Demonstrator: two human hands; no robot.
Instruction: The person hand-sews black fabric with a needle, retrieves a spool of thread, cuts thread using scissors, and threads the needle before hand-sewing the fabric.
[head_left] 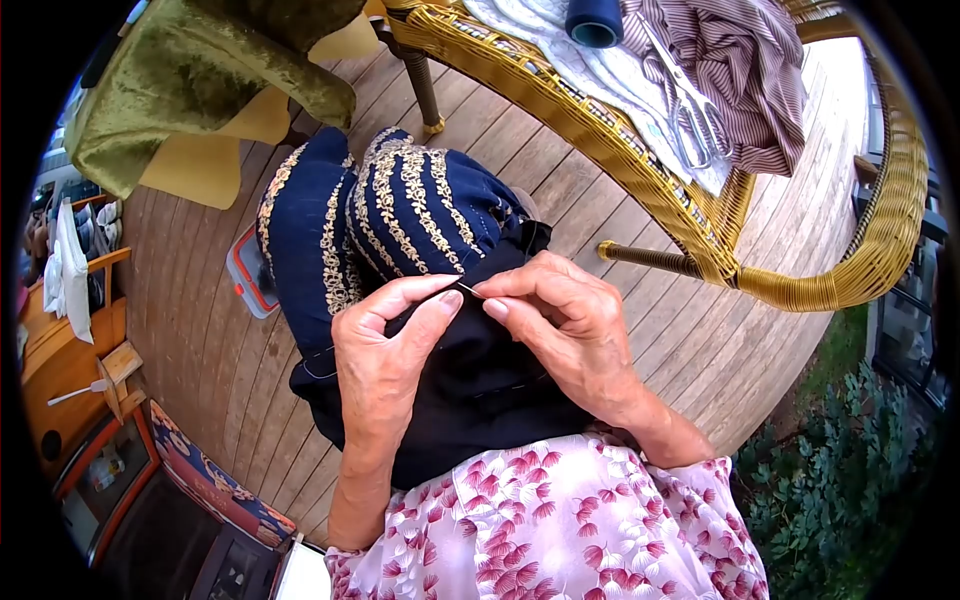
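Note:
Over the lap lies black cloth [450, 400] with white stitches in it, beside dark blue fabric [410, 205] with cream floral stripes. My left hand [385, 350] is at the cloth's upper part, thumb and forefinger close together; what they pinch is too small to make out. Just to its right, my right hand [560, 330] pinches a thin needle [471, 291] between thumb and fingertips, its tip pointing toward the left fingers. The two hands are nearly touching.
A wicker chair [590, 115] at the upper right holds scissors [690, 115], a dark blue thread spool [594, 24] and striped cloth [745, 80]. Green velvet fabric [190, 90] hangs at the upper left. A clear box [250, 270] with a red edge sits on the wooden deck [190, 290].

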